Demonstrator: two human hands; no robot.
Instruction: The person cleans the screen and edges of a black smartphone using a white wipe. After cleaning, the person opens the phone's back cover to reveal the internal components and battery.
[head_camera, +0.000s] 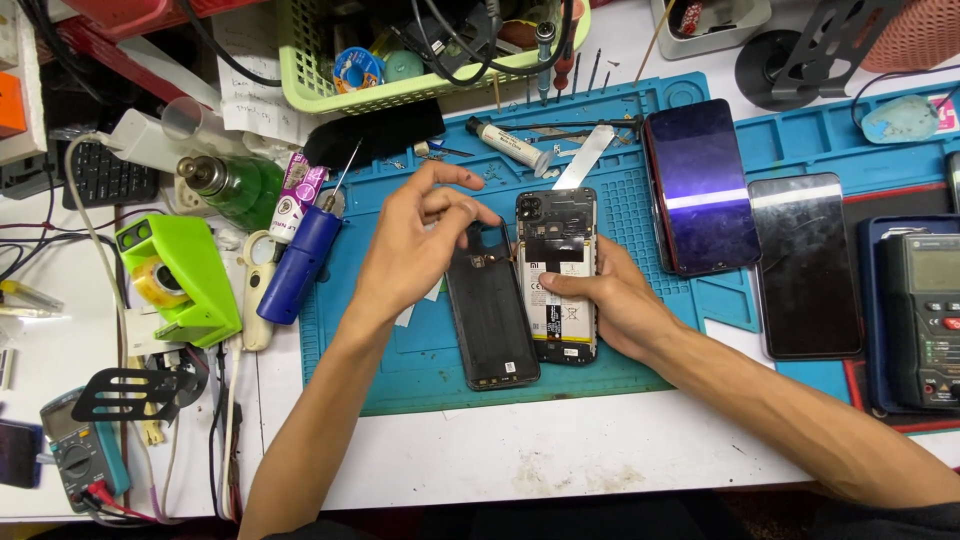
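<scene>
Holding tools, cables, solder spool: green basket (300, 85), behind left hand (415, 245).

Matt black plastic back cover (490, 315) lies on a ribbed blue rubbery mat (420, 350).

Opened phone (558, 275), centre of the blue mat: its battery carries a white rectangular label with dark print, partly under the right hand's fingers (565, 285).

Dark phone (700, 185), just right of it: glossy purple-black screen crossed by a pale band of reflected light.

Second phone (805, 265), farther right: black screen, scuffed, with a light glare along its top edge.

Multimeter (925, 320), right edge: grey rectangular display in a dark case.

Second multimeter (75, 460), lower left: small greyish display above a round dial.

Small tube (298, 198), left of the mat: white and purple printed label.

Syringe tube (510, 145), top of the mat: white label with dark print.

Paper sheet (255, 100), under the green basket: white, with fine print.
</scene>
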